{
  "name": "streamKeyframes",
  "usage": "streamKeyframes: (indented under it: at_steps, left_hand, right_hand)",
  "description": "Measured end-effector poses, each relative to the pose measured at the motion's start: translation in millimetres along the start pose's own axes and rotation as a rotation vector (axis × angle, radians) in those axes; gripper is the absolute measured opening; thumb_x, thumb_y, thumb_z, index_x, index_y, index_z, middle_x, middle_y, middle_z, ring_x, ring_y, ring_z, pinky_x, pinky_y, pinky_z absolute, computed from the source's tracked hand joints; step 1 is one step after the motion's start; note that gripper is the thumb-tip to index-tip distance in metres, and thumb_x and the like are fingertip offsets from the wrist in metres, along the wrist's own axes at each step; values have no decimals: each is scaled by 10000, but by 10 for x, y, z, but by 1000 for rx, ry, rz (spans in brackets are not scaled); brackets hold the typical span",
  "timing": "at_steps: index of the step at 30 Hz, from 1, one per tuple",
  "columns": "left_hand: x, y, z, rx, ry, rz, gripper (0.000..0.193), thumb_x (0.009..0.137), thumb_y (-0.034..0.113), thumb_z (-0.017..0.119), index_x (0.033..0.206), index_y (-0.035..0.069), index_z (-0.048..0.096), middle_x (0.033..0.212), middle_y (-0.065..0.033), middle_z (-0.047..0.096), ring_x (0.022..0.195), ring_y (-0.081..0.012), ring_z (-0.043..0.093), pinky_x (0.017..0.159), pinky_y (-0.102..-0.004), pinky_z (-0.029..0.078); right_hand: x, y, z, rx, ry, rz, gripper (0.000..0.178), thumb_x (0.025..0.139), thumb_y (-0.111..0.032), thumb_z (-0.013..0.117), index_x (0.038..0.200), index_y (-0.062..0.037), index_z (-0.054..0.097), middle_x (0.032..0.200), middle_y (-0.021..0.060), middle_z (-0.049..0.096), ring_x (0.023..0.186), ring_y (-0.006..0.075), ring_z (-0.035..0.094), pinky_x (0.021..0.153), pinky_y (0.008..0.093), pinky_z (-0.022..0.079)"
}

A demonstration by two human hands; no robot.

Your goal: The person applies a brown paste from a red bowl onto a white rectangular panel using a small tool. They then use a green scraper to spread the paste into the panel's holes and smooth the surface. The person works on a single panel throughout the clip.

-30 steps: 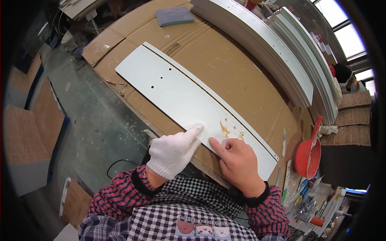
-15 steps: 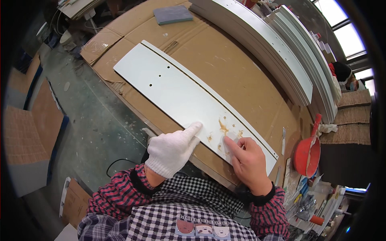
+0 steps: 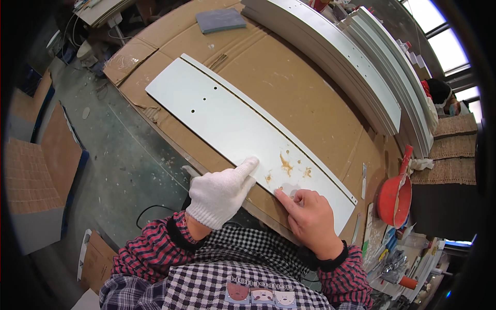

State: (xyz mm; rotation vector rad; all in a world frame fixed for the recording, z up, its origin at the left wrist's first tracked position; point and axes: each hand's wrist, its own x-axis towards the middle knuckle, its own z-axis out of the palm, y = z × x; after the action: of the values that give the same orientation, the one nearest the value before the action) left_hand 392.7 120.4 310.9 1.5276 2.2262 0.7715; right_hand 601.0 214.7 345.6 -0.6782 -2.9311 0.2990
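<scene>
One gloved left hand (image 3: 219,195) and one bare right hand (image 3: 313,219) touch one board (image 3: 227,129), three dark holes (image 3: 204,99) at its left; whether either grips, I cannot tell.

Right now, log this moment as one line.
left hand: gloved, index finger on white panel | right hand: bare, index fingertip at panel's near edge | marks: tan patches near right hand | support: cardboard

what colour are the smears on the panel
The smears are yellowish brown, shown in the head view.
</scene>
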Motion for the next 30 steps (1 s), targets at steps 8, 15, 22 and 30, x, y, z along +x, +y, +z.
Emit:
streamKeyframes:
  at_steps: [8,15,22,30]
  left_hand:
    - [-6,-26,37,-5,27,13,326,912,238,677,1232,178,687,678,-91,690,532,-216,679,562,-334,559]
    - [-2,-26,32,-6,17,12,322,916,231,670,1232,172,685,678,-89,691,515,-210,675,547,-323,555]
    - [-7,-10,27,12,24,21,322,917,230,669,1232,169,684,709,-98,703,517,-203,678,556,-317,560]
    - [9,8,-5,-24,-31,-30,320,914,239,671,1226,167,688,732,-107,709,580,-234,697,579,-332,563]
  right_hand:
    - [29,1,1,9,22,-4,502,774,-54,650,1254,-197,689,918,48,567,770,218,566,652,354,447]
    - [-108,64,-6,-24,11,82,495,781,-36,654,1245,-199,695,918,47,569,775,221,568,654,352,451]
    - [-27,29,34,37,51,27,513,763,-28,657,1244,-201,697,916,46,569,770,219,568,646,357,451]
    - [-36,132,60,5,61,67,530,757,-32,662,1261,-193,690,909,47,567,782,222,572,653,359,453]
